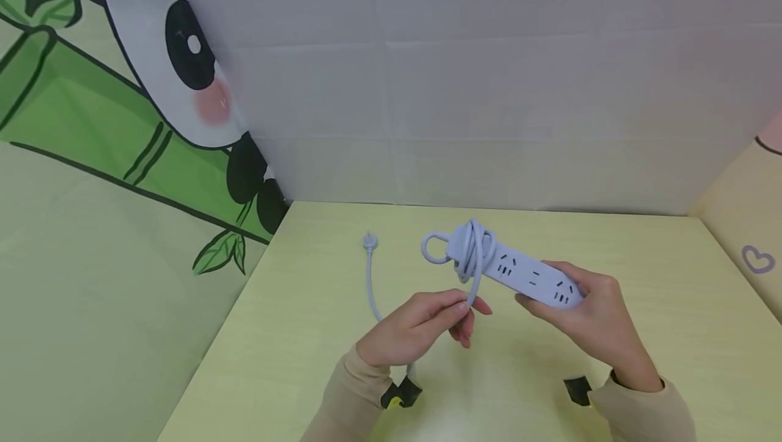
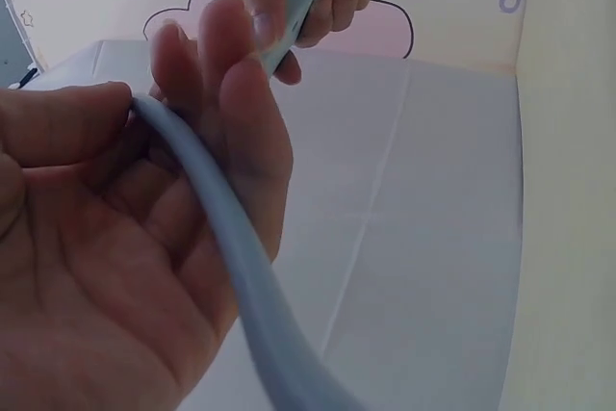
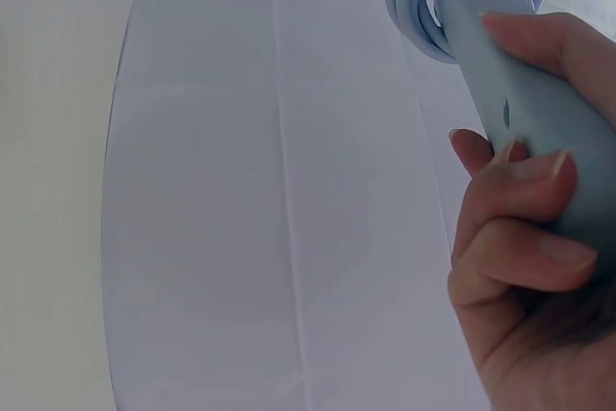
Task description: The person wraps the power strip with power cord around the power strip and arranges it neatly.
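A white power strip (image 1: 530, 275) slants above the table, its socket face toward the head camera. My right hand (image 1: 595, 313) grips its lower right end, thumb on one edge and curled fingers on the other. Several turns of its cord (image 1: 473, 252) wrap the far left end, and a small loop sticks out there. My left hand (image 1: 421, 325) pinches the cord between thumb and fingers just below the wraps; the left wrist view shows the cord (image 2: 236, 247) running across the palm. The cord's plug (image 1: 369, 241) lies on the table to the left, part of its lead hidden behind my left hand.
The pale yellow table (image 1: 489, 388) meets a grey-white back panel (image 1: 489, 123). A wall with a panda and bamboo drawing (image 1: 122, 102) stands on the left, another with a heart (image 1: 757, 260) on the right. Black patches (image 1: 577, 390) show near both sleeves.
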The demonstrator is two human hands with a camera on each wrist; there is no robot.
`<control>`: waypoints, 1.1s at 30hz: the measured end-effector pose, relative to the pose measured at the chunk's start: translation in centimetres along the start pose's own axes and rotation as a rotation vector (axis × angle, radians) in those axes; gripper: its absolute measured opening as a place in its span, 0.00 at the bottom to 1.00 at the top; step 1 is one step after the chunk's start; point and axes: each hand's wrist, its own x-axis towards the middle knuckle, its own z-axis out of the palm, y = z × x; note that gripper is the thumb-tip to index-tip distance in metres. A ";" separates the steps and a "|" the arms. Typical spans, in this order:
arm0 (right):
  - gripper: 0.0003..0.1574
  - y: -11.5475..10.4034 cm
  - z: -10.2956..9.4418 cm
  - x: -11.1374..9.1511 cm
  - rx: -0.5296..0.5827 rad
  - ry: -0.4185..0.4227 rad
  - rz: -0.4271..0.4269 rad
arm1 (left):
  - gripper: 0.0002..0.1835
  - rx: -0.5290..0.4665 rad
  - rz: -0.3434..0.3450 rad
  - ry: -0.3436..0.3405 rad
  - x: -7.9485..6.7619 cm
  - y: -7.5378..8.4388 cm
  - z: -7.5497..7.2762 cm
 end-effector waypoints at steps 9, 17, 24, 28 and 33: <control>0.26 0.3 -0.1 0.0 0.052 -0.037 0.013 | 0.16 0.016 -0.020 -0.004 0.3 -0.9 -0.4; 0.28 0.4 -0.4 -0.1 0.071 -0.061 0.042 | 0.16 0.029 -0.028 -0.001 0.4 -1.7 -1.2; 0.28 0.4 -0.6 -0.2 0.106 -0.082 0.063 | 0.16 0.013 -0.058 0.007 0.6 -2.1 -1.5; 0.28 0.4 -0.7 -0.1 0.129 -0.104 0.059 | 0.16 0.011 -0.068 -0.001 0.6 -2.3 -1.7; 0.28 0.4 -0.9 -0.2 0.158 -0.132 0.053 | 0.17 0.000 -0.087 -0.044 0.6 -2.9 -2.2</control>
